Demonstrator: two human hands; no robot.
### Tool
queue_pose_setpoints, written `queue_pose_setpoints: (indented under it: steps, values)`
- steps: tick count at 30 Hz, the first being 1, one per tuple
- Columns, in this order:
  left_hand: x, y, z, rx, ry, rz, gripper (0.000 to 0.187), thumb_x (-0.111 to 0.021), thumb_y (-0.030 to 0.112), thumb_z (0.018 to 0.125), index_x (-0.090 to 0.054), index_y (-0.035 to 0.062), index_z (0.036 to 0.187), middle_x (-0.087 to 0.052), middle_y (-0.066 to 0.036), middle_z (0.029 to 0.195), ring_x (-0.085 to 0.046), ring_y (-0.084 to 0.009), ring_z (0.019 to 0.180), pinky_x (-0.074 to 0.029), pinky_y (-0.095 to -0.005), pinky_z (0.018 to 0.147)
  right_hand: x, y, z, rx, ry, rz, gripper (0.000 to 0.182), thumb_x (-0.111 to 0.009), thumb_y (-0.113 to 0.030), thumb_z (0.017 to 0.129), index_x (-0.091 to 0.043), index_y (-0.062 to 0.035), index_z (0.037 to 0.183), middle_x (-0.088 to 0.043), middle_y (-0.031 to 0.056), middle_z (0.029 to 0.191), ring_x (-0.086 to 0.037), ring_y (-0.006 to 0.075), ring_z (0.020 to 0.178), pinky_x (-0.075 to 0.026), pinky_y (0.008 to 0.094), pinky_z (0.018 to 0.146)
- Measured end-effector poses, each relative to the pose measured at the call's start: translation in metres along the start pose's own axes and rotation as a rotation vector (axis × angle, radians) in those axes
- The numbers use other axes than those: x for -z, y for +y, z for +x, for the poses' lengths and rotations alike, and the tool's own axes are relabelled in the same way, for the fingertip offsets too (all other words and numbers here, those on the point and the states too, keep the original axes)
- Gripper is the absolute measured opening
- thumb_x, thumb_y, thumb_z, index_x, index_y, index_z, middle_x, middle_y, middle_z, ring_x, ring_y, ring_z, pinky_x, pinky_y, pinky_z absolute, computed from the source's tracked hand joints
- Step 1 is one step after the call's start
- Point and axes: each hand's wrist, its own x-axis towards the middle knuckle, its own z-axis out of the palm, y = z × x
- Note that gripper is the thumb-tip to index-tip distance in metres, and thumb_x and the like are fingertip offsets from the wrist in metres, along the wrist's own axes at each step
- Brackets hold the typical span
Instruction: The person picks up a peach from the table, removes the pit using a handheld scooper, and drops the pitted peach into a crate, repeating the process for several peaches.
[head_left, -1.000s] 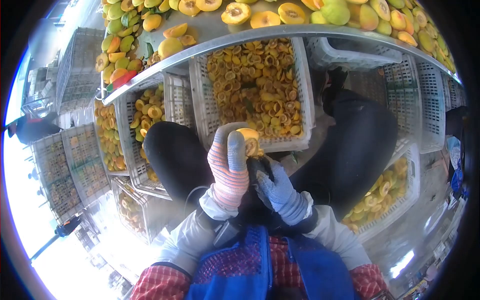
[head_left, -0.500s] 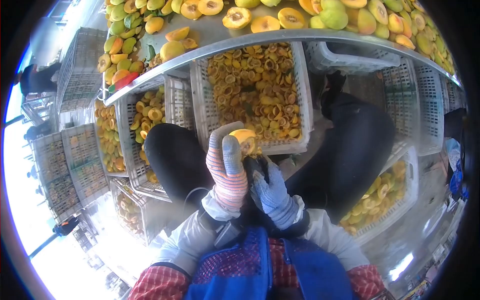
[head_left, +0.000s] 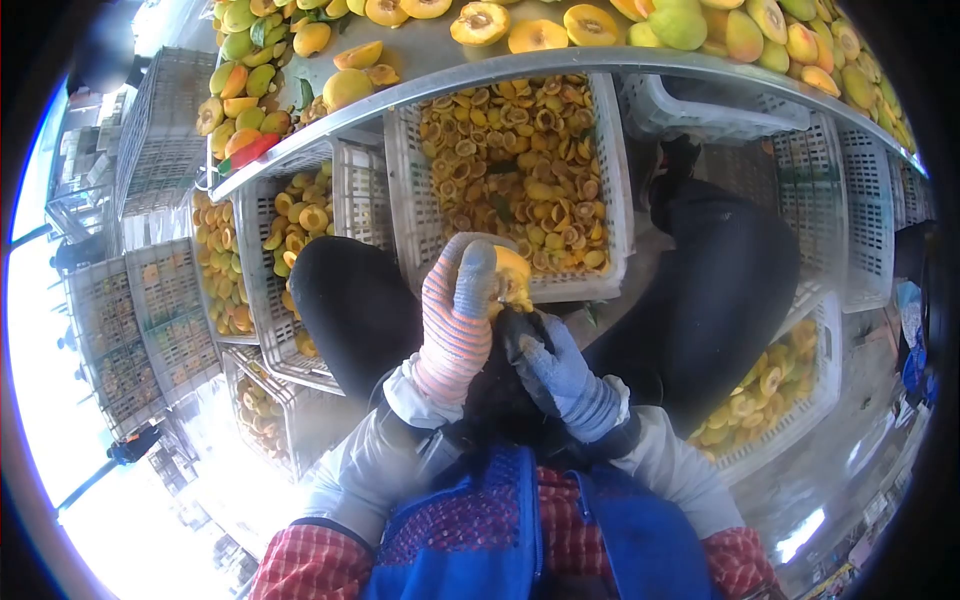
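My left hand (head_left: 455, 325), in a pink-and-grey striped glove, is closed around a yellow peach half (head_left: 514, 272) and holds it up over my lap. Just below the fruit, my right hand (head_left: 572, 388), in a blue-grey glove, grips a black-handled tool (head_left: 520, 328). The tool's upper end meets the lower edge of the peach; its tip is hidden there. Beyond both hands, a white crate (head_left: 616, 200) holds many cup-shaped brown and yellow fruit pieces.
A metal-edged table (head_left: 560, 62) carries whole and halved peaches. Crates of fruit pieces stand at my left (head_left: 262, 330) and right (head_left: 826, 370). Stacked crates (head_left: 165, 130) rise at far left. A red object (head_left: 252, 152) lies at the table's left corner.
The peach half has turned in my left hand, its cut face now less visible. Both hands stay close together, and my right hand has shifted slightly right with the tool.
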Motion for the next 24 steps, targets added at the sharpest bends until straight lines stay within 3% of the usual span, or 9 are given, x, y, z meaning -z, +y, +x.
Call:
queue_pose_setpoints:
  steps: [5, 8, 10, 15, 19, 20, 21, 23, 24]
  values:
    - [0.003, -0.008, 0.001, -0.084, -0.011, 0.174, 0.030, -0.048, 0.031, 0.096, -0.058, 0.0032, 0.095, -0.061, -0.001, 0.079, -0.050, -0.0077, 0.071, -0.043, -0.0231, 0.066, 0.000, -0.010, -0.006, -0.209, 0.050, 0.057, 0.027, -0.055, -0.020, 0.094, -0.046, -0.0067, 0.115, -0.055, 0.0029, 0.081, -0.053, 0.0100, 0.063, -0.047, 0.0240, 0.052]
    - [0.011, -0.011, 0.005, 0.024, -0.072, 0.148, 0.025, -0.047, 0.026, 0.097, -0.056, 0.0034, 0.093, -0.061, -0.003, 0.077, -0.051, -0.0082, 0.070, -0.044, -0.0231, 0.063, 0.008, 0.002, 0.000, -0.173, -0.007, 0.026, 0.024, -0.054, -0.024, 0.094, -0.046, -0.0097, 0.112, -0.053, 0.0034, 0.078, -0.052, 0.0124, 0.058, -0.045, 0.0263, 0.046]
    - [0.008, -0.005, 0.001, -0.039, -0.050, 0.262, 0.031, -0.048, 0.032, 0.097, -0.058, 0.0021, 0.096, -0.061, -0.003, 0.080, -0.053, -0.0090, 0.074, -0.044, -0.0242, 0.068, 0.014, 0.011, 0.006, -0.112, -0.116, 0.115, 0.022, -0.052, -0.029, 0.095, -0.047, -0.0111, 0.108, -0.051, 0.0037, 0.072, -0.049, 0.0129, 0.051, -0.040, 0.0267, 0.040]
    - [0.011, -0.019, -0.002, -0.234, -0.029, 0.303, 0.031, -0.049, 0.032, 0.096, -0.054, 0.0020, 0.103, -0.063, -0.008, 0.079, -0.056, -0.0122, 0.067, -0.047, -0.0264, 0.065, -0.002, -0.031, -0.005, -0.498, -0.192, 0.407, 0.025, -0.045, -0.037, 0.097, -0.047, -0.0126, 0.099, -0.044, 0.0036, 0.058, -0.035, 0.0112, 0.038, -0.029, 0.0250, 0.034]
    - [0.018, -0.018, 0.000, -0.060, -0.201, 0.074, 0.034, -0.053, 0.034, 0.095, -0.052, 0.0051, 0.112, -0.059, -0.003, 0.093, -0.054, -0.0099, 0.079, -0.046, -0.0238, 0.073, 0.000, -0.028, -0.002, -0.438, -0.225, 0.364, 0.028, -0.046, -0.040, 0.097, -0.049, -0.0122, 0.094, -0.043, 0.0018, 0.056, -0.034, 0.0108, 0.036, -0.027, 0.0247, 0.033]
    - [0.024, -0.005, 0.005, 0.000, -0.291, 0.169, 0.043, -0.053, 0.042, 0.094, -0.053, 0.0042, 0.115, -0.060, -0.003, 0.098, -0.054, -0.0094, 0.089, -0.043, -0.0246, 0.082, -0.002, -0.025, -0.001, -0.400, -0.127, 0.314, 0.030, -0.046, -0.042, 0.096, -0.050, -0.0119, 0.093, -0.042, 0.0015, 0.055, -0.033, 0.0107, 0.036, -0.026, 0.0248, 0.033]
    - [0.025, 0.010, 0.008, 0.226, -0.342, 0.022, 0.046, -0.055, 0.044, 0.092, -0.055, 0.0029, 0.114, -0.061, -0.003, 0.096, -0.055, -0.0093, 0.089, -0.044, -0.0246, 0.082, -0.008, -0.020, 0.000, -0.362, -0.028, 0.265, 0.032, -0.046, -0.043, 0.096, -0.051, -0.0116, 0.092, -0.042, 0.0012, 0.055, -0.033, 0.0106, 0.036, -0.026, 0.0248, 0.032]
    - [0.039, 0.026, 0.023, 0.357, -0.498, 0.123, 0.046, -0.056, 0.044, 0.092, -0.059, 0.0018, 0.109, -0.061, -0.003, 0.093, -0.055, -0.0090, 0.088, -0.044, -0.0244, 0.081, -0.009, -0.020, 0.001, -0.365, -0.006, 0.190, 0.034, -0.047, -0.044, 0.095, -0.052, -0.0110, 0.092, -0.042, 0.0010, 0.055, -0.034, 0.0105, 0.036, -0.026, 0.0249, 0.032]
    - [0.038, 0.026, 0.025, 0.300, -0.484, 0.233, 0.045, -0.055, 0.044, 0.092, -0.062, 0.0011, 0.102, -0.062, -0.003, 0.089, -0.056, -0.0091, 0.084, -0.044, -0.0243, 0.078, -0.006, -0.024, 0.000, -0.407, -0.080, 0.168, 0.034, -0.048, -0.044, 0.095, -0.052, -0.0108, 0.093, -0.043, 0.0011, 0.055, -0.034, 0.0104, 0.036, -0.026, 0.0250, 0.032]
